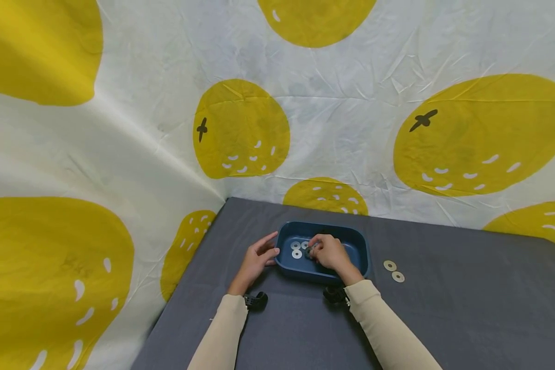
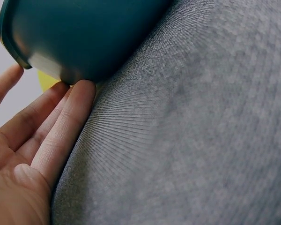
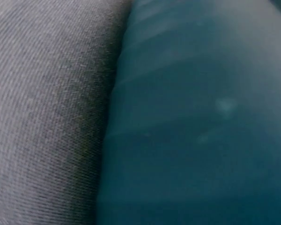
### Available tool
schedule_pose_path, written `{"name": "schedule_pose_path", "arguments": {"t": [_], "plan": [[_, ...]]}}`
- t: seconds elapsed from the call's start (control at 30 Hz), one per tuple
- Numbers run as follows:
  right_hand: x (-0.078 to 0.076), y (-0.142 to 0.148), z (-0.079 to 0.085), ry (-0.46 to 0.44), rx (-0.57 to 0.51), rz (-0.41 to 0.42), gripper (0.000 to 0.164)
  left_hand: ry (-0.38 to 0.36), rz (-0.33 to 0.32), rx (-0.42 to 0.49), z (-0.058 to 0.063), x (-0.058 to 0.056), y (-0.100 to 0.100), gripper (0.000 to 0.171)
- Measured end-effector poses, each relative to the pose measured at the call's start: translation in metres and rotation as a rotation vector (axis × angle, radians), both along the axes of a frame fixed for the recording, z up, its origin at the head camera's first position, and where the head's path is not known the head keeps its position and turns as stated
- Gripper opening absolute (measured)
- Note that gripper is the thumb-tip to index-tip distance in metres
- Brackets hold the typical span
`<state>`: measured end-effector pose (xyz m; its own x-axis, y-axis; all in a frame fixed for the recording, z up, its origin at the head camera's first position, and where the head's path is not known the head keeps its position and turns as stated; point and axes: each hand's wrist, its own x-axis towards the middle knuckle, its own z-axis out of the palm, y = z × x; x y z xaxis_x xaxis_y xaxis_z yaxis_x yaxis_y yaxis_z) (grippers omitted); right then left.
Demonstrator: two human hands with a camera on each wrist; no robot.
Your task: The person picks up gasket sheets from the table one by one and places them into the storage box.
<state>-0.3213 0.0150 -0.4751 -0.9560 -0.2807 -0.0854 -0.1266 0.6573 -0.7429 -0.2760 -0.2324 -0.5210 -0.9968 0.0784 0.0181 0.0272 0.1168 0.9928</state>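
A blue rectangular tray (image 1: 358,252) stands on the grey cloth. My left hand (image 1: 254,262) is at its left end, thumb and fingers touching the rim and outer wall; in the left wrist view, extended fingertips (image 2: 82,93) meet the tray's side (image 2: 84,37). My right hand (image 1: 329,253) reaches down inside, its curled fingers pinching a washer (image 1: 309,252) that looks dark in their shadow. Beside it on the tray floor lie several flat silver washers (image 1: 296,254). Only the tray's outer wall (image 3: 192,117) and cloth fill the right wrist view, the hand itself being out of it.
Two more washers (image 1: 390,265) lie on the grey cloth (image 1: 467,298) to the right of the tray. A white curtain (image 1: 342,133) printed with yellow fruit hangs behind and along the left side. Each wrist wears a black strap with a camera (image 1: 256,301).
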Motion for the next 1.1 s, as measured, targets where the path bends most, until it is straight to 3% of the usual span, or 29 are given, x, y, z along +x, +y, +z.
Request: {"name": "schedule_pose_path", "arguments": {"t": [0.1,0.33,0.67,0.93,1.1], "plan": [[0.000,-0.002,-0.002,-0.011,0.024,0.014,0.014,-0.010,-0.021,0.000,0.004,0.001,-0.001,0.058],[0.000,-0.005,-0.003,-0.005,0.069,0.013,0.008,0.003,-0.041,0.020,0.029,0.014,0.002,0.058],[0.002,-0.006,0.000,0.022,0.070,0.019,0.005,-0.008,-0.044,0.014,0.031,0.014,0.002,0.058],[0.000,-0.004,0.002,0.080,-0.030,-0.011,0.005,-0.005,-0.045,0.010,0.031,0.015,0.002,0.059],[0.000,-0.001,0.004,0.125,-0.204,-0.045,0.010,-0.008,-0.042,0.006,0.032,0.014,0.002,0.057]]}}
